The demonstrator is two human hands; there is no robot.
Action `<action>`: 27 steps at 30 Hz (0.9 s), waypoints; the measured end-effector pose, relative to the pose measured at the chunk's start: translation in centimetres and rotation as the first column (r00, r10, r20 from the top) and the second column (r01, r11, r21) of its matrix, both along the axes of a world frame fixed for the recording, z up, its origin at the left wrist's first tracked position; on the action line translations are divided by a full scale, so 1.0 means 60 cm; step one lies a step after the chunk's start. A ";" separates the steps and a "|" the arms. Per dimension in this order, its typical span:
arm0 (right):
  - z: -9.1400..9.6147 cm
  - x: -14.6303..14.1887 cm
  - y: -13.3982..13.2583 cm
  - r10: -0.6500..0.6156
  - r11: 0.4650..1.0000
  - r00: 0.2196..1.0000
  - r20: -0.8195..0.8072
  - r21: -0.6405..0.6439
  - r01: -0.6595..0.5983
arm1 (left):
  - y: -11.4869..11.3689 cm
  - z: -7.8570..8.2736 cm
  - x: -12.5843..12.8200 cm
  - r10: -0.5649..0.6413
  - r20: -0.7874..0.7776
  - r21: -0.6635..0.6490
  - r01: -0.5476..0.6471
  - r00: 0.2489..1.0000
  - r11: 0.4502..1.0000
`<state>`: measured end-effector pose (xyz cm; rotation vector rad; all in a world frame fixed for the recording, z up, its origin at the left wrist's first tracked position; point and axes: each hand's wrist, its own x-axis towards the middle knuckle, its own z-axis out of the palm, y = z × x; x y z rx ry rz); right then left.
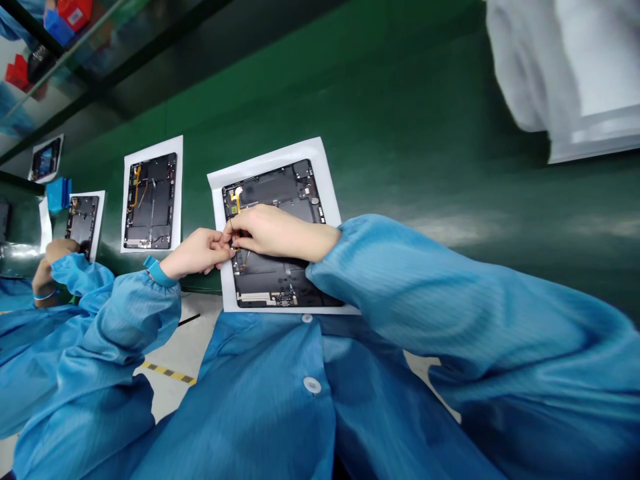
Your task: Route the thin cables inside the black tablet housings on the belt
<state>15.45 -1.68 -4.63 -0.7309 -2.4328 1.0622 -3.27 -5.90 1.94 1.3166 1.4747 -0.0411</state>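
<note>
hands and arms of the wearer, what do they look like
The left hand and right hand are bare, no gloves. The left sleeve and right sleeve are bright blue, finely ribbed smock fabric, gathered into elastic cuffs at the wrists.

Everything sat on a long green belt that ran from the right side of the frame off to the upper left. Four white sheets lay right on it in a row. The nearest sheet, mid-frame, carried an open tablet (back off, guts showing). Left of it was a second sheet, then a third sheet, each with the same kind of board. The fourth sheet was in the far upper left.
</note>
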 end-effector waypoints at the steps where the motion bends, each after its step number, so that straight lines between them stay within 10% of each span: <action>1: -0.001 0.000 0.000 0.004 1.000 1.000 0.001 0.010 -0.004 | 0.001 0.001 0.001 0.002 -0.005 -0.005 -0.002 1.000 1.000; 27: -0.020 -0.009 -0.007 -0.129 0.967 0.991 -0.042 0.214 0.135 | 0.038 -0.008 0.009 0.133 -0.027 -0.035 -0.134 0.991 0.990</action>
